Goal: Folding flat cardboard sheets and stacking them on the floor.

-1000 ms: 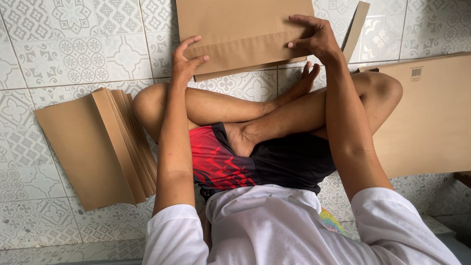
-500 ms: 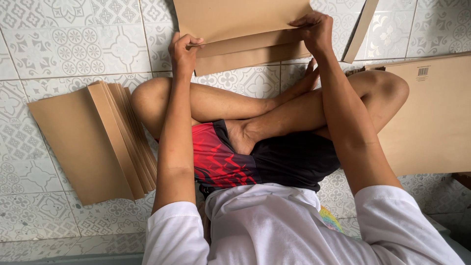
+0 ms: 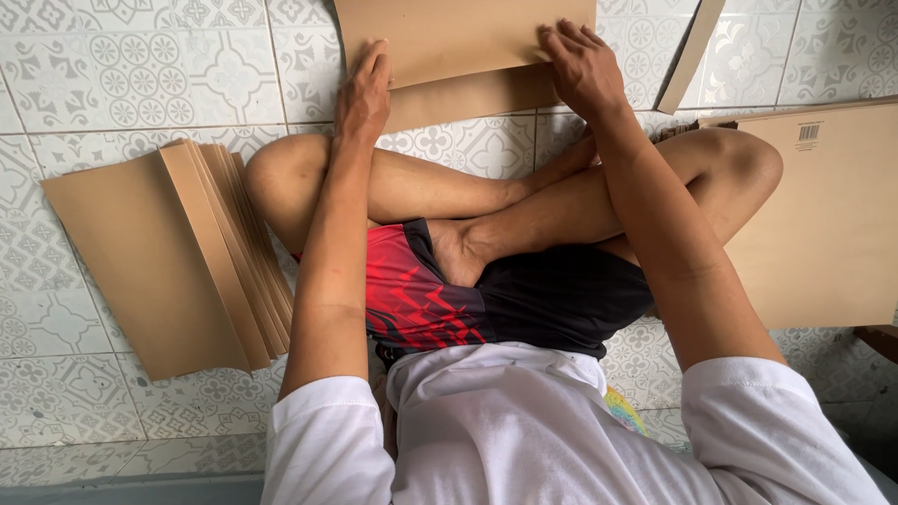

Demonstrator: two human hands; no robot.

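At the bottom of the frame, the person's white sleeves and shirt fill the near field. Above them sit crossed bare legs in black and red shorts, on a patterned tile floor.

At left centre, a stack of folded cardboard sheets lies flat on the floor, edges fanned toward the person's knee and just beside it. At right centre, a large flat cardboard sheet lies on the floor, partly under the other knee, with a small printed label near its upper corner.

Both arms extend toward the top of the frame. The left hand lies flat, fingers straight and together, pressing on the left edge of the folded cardboard piece at upper centre. The right hand rests on the right part of the same piece, fingers spread and slightly bent, palm down; neither hand is closed around it. The piece lies on the floor just beyond the feet, an upper flap overlapping a lower layer that shows as a darker strip below it.

A narrow cardboard strip lies tilted at upper right, near the right hand but apart from it.
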